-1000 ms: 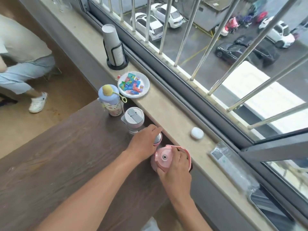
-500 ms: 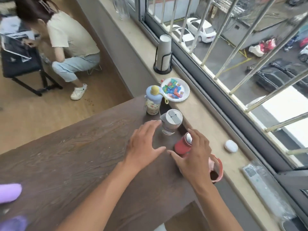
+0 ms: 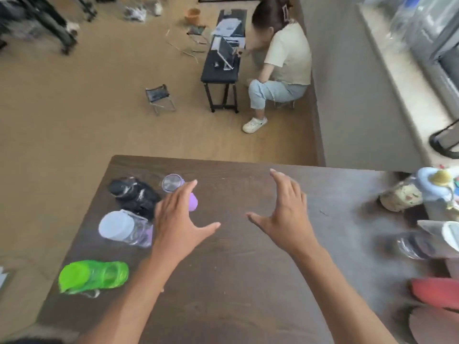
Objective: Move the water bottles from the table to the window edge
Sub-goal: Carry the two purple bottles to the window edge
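Several bottles stand at the left end of the dark wooden table (image 3: pixel 236 269): a green bottle (image 3: pixel 95 275), a clear bottle with a white lid (image 3: pixel 124 228), a black bottle (image 3: pixel 134 194) and a purple bottle (image 3: pixel 180 189). My left hand (image 3: pixel 181 219) hovers open beside them, its fingers over the purple bottle. My right hand (image 3: pixel 285 214) is open above the table's middle, holding nothing. At the right edge stand a blue-lidded bottle (image 3: pixel 417 192), a grey-lidded clear bottle (image 3: pixel 432 242), a red bottle (image 3: pixel 434 291) and a pink bottle (image 3: pixel 434 324), all blurred.
The pale window ledge (image 3: pixel 407 78) runs along the right, with a black holder base (image 3: pixel 444 142) on it. A person (image 3: pixel 280 68) crouches on the floor beyond the table by a low black bench (image 3: pixel 221 68). A small folding stool (image 3: pixel 160 98) stands nearby.
My view has swung left from the window side to the table's left end. Both hands left the red and pink bottles and moved left, open, toward the other group of bottles.
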